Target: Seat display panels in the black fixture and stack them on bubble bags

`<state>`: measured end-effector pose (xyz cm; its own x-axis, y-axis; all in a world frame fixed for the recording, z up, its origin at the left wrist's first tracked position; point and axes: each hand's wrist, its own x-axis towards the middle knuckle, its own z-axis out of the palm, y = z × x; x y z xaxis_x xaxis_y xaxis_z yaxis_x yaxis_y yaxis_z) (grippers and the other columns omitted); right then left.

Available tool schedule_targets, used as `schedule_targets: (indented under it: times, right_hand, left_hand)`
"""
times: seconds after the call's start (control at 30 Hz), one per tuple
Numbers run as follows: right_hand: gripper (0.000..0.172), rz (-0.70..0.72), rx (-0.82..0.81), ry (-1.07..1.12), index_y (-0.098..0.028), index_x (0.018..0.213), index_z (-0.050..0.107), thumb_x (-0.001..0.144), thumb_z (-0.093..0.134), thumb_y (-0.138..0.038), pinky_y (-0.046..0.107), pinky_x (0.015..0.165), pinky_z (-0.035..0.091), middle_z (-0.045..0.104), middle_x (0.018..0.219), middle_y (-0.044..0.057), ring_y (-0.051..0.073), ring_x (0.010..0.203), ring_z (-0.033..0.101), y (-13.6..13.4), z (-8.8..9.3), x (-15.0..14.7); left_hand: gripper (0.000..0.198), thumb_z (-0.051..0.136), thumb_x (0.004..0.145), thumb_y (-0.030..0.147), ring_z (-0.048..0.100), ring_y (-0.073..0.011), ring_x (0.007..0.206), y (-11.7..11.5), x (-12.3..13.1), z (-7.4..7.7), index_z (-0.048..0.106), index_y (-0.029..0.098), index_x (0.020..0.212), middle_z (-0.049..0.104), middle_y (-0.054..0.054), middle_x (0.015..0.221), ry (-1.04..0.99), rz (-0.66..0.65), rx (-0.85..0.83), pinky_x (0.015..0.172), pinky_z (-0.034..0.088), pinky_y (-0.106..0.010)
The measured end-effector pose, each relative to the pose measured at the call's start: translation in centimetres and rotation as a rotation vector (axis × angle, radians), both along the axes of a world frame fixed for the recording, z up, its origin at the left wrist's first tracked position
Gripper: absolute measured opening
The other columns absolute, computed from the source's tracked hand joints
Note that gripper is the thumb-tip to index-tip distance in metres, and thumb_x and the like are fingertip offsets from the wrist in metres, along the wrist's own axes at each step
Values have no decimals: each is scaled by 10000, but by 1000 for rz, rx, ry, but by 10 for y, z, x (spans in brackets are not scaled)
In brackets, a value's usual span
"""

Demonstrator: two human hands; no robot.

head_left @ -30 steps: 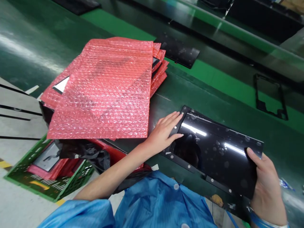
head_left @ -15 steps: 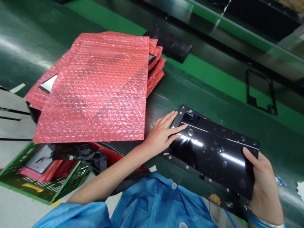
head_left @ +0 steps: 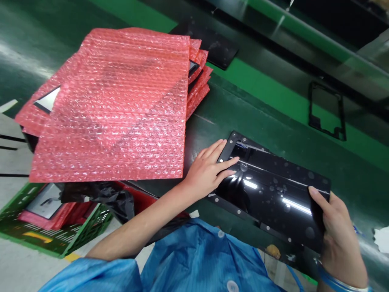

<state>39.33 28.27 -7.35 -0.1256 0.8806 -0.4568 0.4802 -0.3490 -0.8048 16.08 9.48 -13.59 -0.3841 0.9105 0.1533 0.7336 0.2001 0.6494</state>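
Note:
A glossy black panel (head_left: pixel 273 194) with a framed edge and small screw points lies tilted over the dark green work surface in front of me. My left hand (head_left: pixel 209 170) rests flat on its left end, fingers spread across the corner. My right hand (head_left: pixel 337 231) grips its right end, thumb on top of the glass. To the left sits a tall stack of red bubble-wrap bags (head_left: pixel 115 109) holding more panels.
A green crate (head_left: pixel 45 227) with wrapped panels stands on the floor at lower left. A black panel (head_left: pixel 212 42) and a black frame (head_left: pixel 326 111) lie on the green belt beyond. Black plastic film (head_left: pixel 100 198) hangs under the stack.
The view has shifted down and right. The black panel has tipped slightly, its reflections sliding, while both hands keep their places on its ends.

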Motion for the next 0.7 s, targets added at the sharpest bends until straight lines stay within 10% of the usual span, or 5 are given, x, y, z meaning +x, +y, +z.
schedule_targets:
  times: [0.27, 0.4, 0.6, 0.7]
  right_hand:
    - [663, 764, 184, -891, -242, 465, 492, 774, 374, -818, 338, 528, 374, 521, 425, 53, 229, 458, 539, 45, 16, 12]
    - [449, 715, 348, -791, -238, 646, 568, 840, 483, -634, 293, 562, 354, 580, 500, 7, 203, 549, 575, 55, 15, 11]
    - [380, 609, 351, -633, -225, 730, 506, 800, 647, -571, 256, 524, 316, 573, 536, -32, 135, 457, 465, 80, -12, 5]
    - [446, 578, 396, -670, -224, 653, 446, 722, 766, -526, 264, 541, 276, 533, 539, -26, 145, 524, 466, 88, -21, -2]
  left_hand:
    - [336, 507, 981, 383, 378, -333, 1438, 1, -5, 0, 696, 260, 1231, 431, -169, 1525, 116, 11, 4, 1087, 408, -561]
    - [351, 576, 945, 301, 248, -356, 1493, 11, 22, 14, 647, 191, 1271, 295, -179, 1596, 178, -8, 68, 1115, 376, -589]
    - [549, 614, 920, 409, 307, -303, 1477, 47, 116, 14, 525, 152, 1397, 413, -150, 1545, 192, -586, 87, 1185, 312, -497]
    - [505, 571, 946, 429, 334, -300, 1465, 58, 141, 4, 572, 138, 1358, 466, -131, 1511, 233, -628, 33, 1191, 297, -464]
